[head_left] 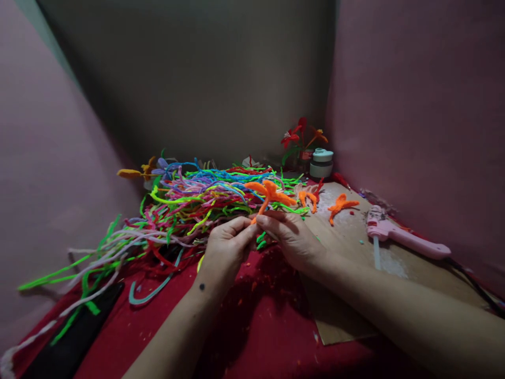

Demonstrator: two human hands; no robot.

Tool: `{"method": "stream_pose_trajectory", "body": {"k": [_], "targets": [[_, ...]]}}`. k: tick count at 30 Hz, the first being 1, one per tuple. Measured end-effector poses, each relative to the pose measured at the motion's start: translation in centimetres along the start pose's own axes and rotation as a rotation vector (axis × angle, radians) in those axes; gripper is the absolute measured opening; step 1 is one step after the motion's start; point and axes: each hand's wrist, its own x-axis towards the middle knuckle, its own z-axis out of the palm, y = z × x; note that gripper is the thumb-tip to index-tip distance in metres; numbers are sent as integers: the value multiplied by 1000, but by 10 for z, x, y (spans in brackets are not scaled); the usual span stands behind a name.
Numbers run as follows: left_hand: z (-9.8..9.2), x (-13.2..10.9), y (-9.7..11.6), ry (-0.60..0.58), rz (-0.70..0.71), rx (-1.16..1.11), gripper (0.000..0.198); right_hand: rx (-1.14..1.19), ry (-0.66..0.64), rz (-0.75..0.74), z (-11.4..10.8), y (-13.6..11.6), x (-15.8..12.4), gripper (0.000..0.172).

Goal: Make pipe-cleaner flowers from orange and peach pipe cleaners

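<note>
An orange pipe-cleaner flower stands upright between my two hands, its petals spread above the fingers. My left hand is closed in a pinch at the lower end of its stem. From the other side, the thumb and fingers of my right hand are also closed on the stem. Behind the hands lies a large heap of pipe cleaners in many colours. Two similar orange pieces rest to the right: a bent one and a petalled flower on the cardboard.
A pink glue gun lies on the cardboard at right, its cord running off right. At the back stand a lidded jar and red flowers. A black flat object lies front left on the red cloth. Walls enclose the sides.
</note>
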Motion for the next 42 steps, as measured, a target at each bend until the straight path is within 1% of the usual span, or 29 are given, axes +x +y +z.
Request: {"method": "stream_pose_trajectory", "body": {"k": [6,9,13,17,20,22,24,27,29,32,35,38,40,42], "targets": [[1,-1,4,20,-1,-117,26,-71,-46,-16,4,-7,-3,15],[0,-2,5,-13,-36,-176,24,-86,-39,-20,3,-7,-3,14],[-2,-2,4,-63,-85,-267,22,-55,-70,-33,1,-7,0,13],[-5,-1,4,-146,-128,-376,20,-39,-42,-33,-1,-6,3,10],[-7,1,4,-230,-175,-458,18,33,-19,-17,-4,-4,4,10],[-9,1,2,-283,-195,-516,17,68,-40,1,-5,-3,4,12],[-10,1,1,-329,-209,-562,16,86,-90,36,-5,-2,4,16],[-9,-1,-1,-378,-235,-609,17,148,-139,103,-5,-2,4,21],[-8,-1,-1,-401,-234,-632,16,189,-159,121,-4,-2,4,20],[-7,-1,-2,-433,-211,-634,16,189,-174,102,-3,-2,5,14],[-9,0,-3,-431,-198,-590,15,174,-146,94,-2,-2,4,11],[-8,1,-3,-390,-178,-514,16,179,-107,90,-1,-1,4,10],[-5,1,-4,-330,-142,-414,18,172,-101,80,-1,0,5,12],[-1,1,-5,-232,-75,-240,23,156,-82,76,-2,1,6,15]]}}
